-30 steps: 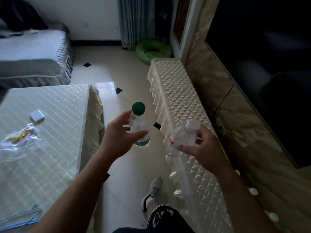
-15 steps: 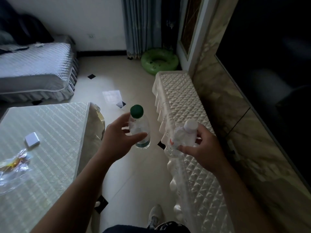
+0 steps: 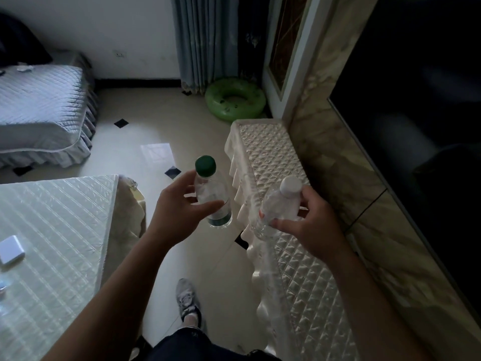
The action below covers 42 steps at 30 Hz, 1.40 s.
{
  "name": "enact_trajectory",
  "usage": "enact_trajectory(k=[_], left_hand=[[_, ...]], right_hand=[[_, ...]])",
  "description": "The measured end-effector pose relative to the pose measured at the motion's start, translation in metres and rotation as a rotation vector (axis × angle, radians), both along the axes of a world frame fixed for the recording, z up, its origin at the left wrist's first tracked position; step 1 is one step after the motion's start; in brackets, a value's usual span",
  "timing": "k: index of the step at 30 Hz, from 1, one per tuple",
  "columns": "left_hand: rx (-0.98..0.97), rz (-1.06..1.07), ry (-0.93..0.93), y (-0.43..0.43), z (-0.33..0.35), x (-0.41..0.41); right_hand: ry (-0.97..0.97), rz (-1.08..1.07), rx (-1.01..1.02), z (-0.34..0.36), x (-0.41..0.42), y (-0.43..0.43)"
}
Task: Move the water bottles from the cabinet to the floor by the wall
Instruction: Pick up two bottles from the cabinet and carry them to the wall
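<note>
A person's left hand (image 3: 179, 212) grips a green-capped bottle (image 3: 212, 196), thumb across its front, the other fingers mostly hidden behind the clear plastic. The right hand (image 3: 309, 230) curls round a white-capped bottle (image 3: 278, 207) just below the cap. The lower end of that second bottle is hard to separate from the pale quilted cover behind it, and neither label can be read. The dark panel (image 3: 416, 113) on the right wall is too dim to show any detail, and the near table's (image 3: 52, 230) left side is cut off by the frame edge, as is part of a small white box (image 3: 10, 250) lying on it. The room has a glossy cream tiled floor (image 3: 145, 136) with small black inset squares, a long low cabinet (image 3: 273, 157) draped in quilted ivory fabric against a marbled wall (image 3: 325, 152), a grey-covered bed (image 3: 39, 110) at far left, blue-grey curtains (image 3: 195, 40) and a green inflatable ring (image 3: 234, 101) on the floor in the far corner. One grey shoe (image 3: 187, 300) shows below. Both bottles are small and transparent. The green-capped one is held nearly upright in the air over the floor between table and cabinet, with a green band at its base. The white-capped one tilts, cap up, over the cabinet's front edge, with a red mark on its side.
</note>
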<state>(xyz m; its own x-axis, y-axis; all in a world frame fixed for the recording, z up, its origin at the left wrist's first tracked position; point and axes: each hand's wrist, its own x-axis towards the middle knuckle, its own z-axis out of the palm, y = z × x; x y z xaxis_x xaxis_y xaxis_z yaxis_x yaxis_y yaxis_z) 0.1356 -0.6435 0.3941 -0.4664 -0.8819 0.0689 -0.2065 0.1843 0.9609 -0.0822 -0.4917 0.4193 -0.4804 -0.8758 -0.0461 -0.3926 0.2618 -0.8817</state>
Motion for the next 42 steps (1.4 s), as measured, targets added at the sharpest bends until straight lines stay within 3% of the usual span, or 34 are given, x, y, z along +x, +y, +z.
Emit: enact_trajectory(k=[21, 34, 42], left_hand=[[0.010, -0.035, -0.008, -0.309, 0.005, -0.001], [0.000, 0.051, -0.070, -0.465, 0.001, -0.065], [0.009, 0.141, -0.053, -0.564, 0.009, -0.105]], right_hand=[[0.011, -0.029, 0.014, 0.005, 0.008, -0.297], [-0.061, 0.034, 0.001, -0.015, -0.070, -0.484], [-0.004, 0.104, 0.029, -0.004, -0.131, -0.602]])
